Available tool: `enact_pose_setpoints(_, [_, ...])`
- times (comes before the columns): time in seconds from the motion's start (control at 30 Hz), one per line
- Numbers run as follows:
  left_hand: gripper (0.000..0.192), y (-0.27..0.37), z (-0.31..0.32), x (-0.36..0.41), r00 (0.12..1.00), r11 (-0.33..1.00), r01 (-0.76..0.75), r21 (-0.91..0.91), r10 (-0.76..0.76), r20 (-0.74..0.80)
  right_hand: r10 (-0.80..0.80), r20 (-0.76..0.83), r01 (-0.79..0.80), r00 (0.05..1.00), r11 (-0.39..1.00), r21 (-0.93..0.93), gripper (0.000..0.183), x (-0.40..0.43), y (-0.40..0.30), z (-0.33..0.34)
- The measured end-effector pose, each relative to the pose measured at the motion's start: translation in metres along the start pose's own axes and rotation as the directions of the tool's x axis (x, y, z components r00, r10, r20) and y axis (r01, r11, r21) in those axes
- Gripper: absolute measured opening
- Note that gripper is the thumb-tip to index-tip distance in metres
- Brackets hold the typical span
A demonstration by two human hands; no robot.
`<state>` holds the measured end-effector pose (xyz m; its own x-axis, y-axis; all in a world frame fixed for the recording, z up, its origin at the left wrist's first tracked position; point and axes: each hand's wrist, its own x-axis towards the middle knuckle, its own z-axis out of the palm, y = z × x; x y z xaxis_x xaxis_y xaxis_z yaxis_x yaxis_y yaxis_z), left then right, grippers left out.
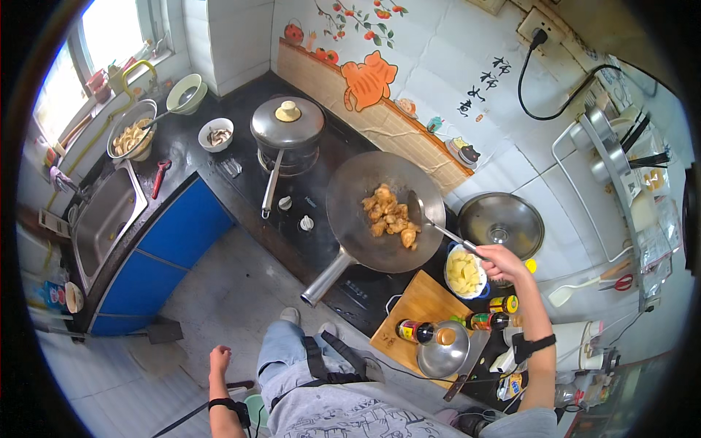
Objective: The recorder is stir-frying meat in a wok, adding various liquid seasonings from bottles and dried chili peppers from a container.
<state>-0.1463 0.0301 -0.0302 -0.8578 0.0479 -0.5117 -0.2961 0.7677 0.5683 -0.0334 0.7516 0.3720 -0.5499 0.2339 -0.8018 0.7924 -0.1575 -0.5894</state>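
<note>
My right hand [501, 263] grips the handle of a metal spatula [446, 232], whose blade rests inside a large wok [350, 208] at the right side of the spatula's food. Browned chunks, apparently meat [390, 212], lie in the middle of the wok. The wok's hollow metal handle [328, 276] points toward my body. My left hand [220, 357] hangs at lower left over the floor, away from the counter, its fingers curled; whether they are fully closed is unclear. Just below the spatula handle stands a white bowl of pale yellow cut pieces, perhaps potato [463, 272].
A lidded saucepan [287, 131] occupies the other burner. Bottles [419, 331] and a metal bowl [443, 353] stand on a wooden cutting board [405, 312], with a cleaver [473, 361] beside them. A large lid [501, 224] leans against the wall. A sink [109, 219] is at left.
</note>
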Motion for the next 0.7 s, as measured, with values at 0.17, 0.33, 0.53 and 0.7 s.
enact_pose_setpoints(0.17, [0.021, 0.021, 0.007, -0.004, 0.999, 1.000, 0.014, -0.001, -0.014, 0.039, -0.415, -0.216, -0.032, 0.883, 0.407, -0.913, 0.027, -0.030, -0.022, 0.036])
enact_pose_setpoints(0.33, [0.020, 0.021, 0.007, -0.011, 0.998, 0.999, -0.005, 0.044, 0.003, 0.055, -0.361, -0.106, -0.139, 0.927, -0.067, -0.988, 0.030, 0.011, -0.034, 0.079])
enact_pose_setpoints(0.53, [0.020, 0.056, 0.007, -0.017, 0.973, 0.963, -0.180, 0.199, 0.145, 0.177, -0.643, -0.025, 0.092, 0.765, 0.147, -0.985, 0.038, 0.123, 0.018, 0.072])
enact_pose_setpoints(0.7, [0.021, 0.128, 0.019, -0.008, 0.801, 0.815, -0.520, 0.254, 0.363, 0.476, -0.234, -0.105, 0.220, 0.967, 0.967, -0.126, 0.031, 0.125, 0.035, 0.053])
